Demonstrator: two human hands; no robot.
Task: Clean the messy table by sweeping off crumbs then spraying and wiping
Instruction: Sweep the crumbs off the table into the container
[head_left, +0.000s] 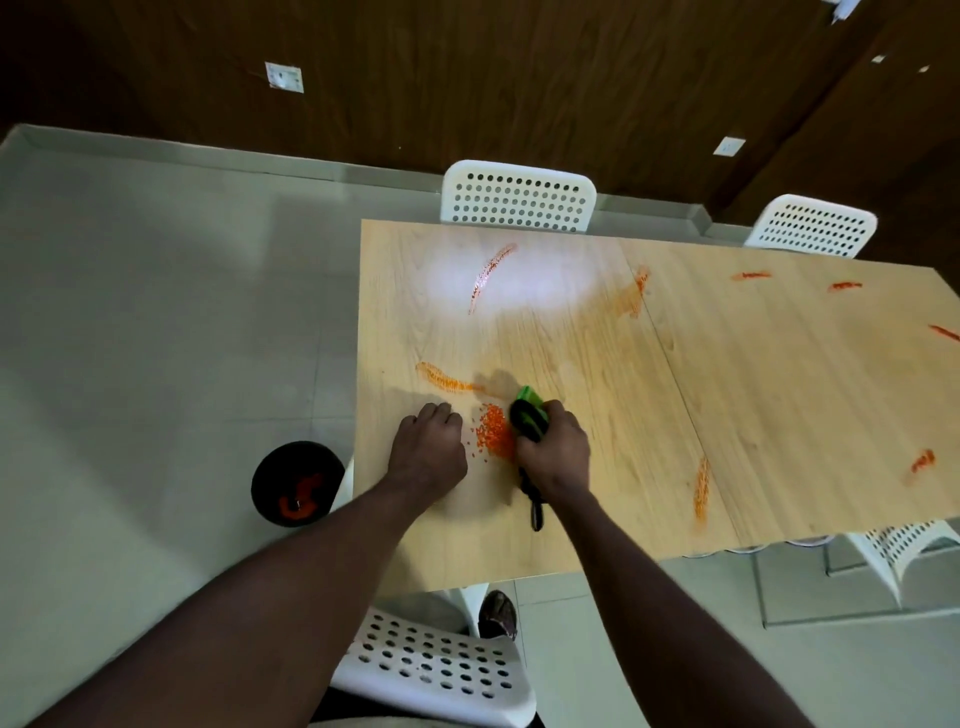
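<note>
Crumbs (493, 436) first: we see a small orange heap near the left end of the tabletop (753, 405). What's crowding it?

Re: We've got the left hand (428, 449) just left of the heap, knuckles on the wood, fingers curled under with nothing visible in them. The right hand (553, 449) sits just right of it, fingers wrapped round a green-and-black brush (530, 415) whose head touches the heap's edge. A black bin (297, 483) stands on the floor off the left end, with orange bits inside. White perforated chairs (517, 200) ring the tabletop.

And the heap itself?

Re: Tiny bright grains, scattered looser on the left fringe. Orange smears (447, 378) streak the wood around it. Any markings on the brush are too small for us to read.
</note>
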